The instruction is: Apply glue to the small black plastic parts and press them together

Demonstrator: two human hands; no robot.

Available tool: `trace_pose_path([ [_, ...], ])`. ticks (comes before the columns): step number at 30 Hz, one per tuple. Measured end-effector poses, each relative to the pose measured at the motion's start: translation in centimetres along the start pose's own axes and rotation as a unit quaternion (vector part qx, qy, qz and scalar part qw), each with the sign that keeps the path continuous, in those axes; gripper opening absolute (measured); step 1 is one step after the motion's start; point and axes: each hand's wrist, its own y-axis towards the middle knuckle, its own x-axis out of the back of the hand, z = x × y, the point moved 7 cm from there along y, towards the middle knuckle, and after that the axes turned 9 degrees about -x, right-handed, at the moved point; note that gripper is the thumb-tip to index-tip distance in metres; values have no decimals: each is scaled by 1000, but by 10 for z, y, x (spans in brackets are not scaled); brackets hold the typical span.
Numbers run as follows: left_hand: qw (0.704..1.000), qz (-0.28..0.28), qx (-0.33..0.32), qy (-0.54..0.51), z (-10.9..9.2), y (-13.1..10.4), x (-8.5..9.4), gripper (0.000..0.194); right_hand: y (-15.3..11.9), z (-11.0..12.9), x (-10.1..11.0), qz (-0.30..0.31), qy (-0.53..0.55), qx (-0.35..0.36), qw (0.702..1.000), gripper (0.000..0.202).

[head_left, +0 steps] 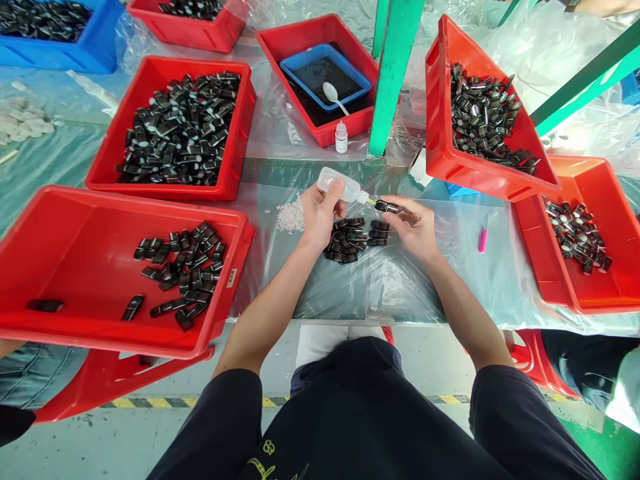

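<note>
My left hand (pixel 323 210) is closed round a translucent squeeze bottle (pixel 340 185), which is tilted with its thin nozzle pointing right. The nozzle tip meets, or comes very near, the end of a small glossy black part (pixel 387 206). Between thumb and fingers, my right hand (pixel 413 225) pinches that part. Just below both hands lies a cluster of similar black parts (pixel 345 241) on the plastic-covered table, with a short stack of black parts (pixel 379 233) beside it. Left of my left hand is a scatter of small white pieces (pixel 291 216).
Red bins of black parts stand left (pixel 200 343), back left (pixel 170 193) and right (pixel 490 170). A small dropper bottle (pixel 341 138) stands by a green post (pixel 393 87). A pink-handled tool (pixel 483 239) lies right. People sit on both sides, partly visible.
</note>
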Motion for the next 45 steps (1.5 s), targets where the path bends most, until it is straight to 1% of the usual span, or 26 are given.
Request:
trace_pose_path([
  [4, 1000, 9, -16, 4, 0, 0, 1, 52, 0, 0, 1, 3, 5, -1, 1000, 30],
  [14, 999, 20, -33, 24, -2, 1, 2, 54, -1, 4, 1, -2, 13, 15, 1000, 26],
  [18, 999, 19, -38, 23, -2, 1, 1, 55, 0, 2, 1, -3, 11, 7, 1000, 27],
  [23, 999, 7, -11, 30, -3, 0, -1, 53, 1, -3, 1, -6, 10, -11, 1000, 33],
  [29, 1000, -11, 22, 6, 0, 0, 1, 51, 1, -4, 0, -3, 30, -19, 999, 38],
  [36, 999, 14, 30, -22, 5, 1, 1, 48, 5, -8, 1, 3, 64, -37, 997, 41],
  [41, 997, 16, 13, -76, 3, 7, 4, 39, 8, -12, 3, -9, 88, -49, 995, 41],
  [43, 998, 8, -3, -67, 2, 12, 9, 39, 9, -13, 3, -13, 89, -59, 994, 39],
  [45, 999, 1, -27, -31, 3, 18, 15, 41, 9, -12, 3, -15, 88, -65, 994, 36],
])
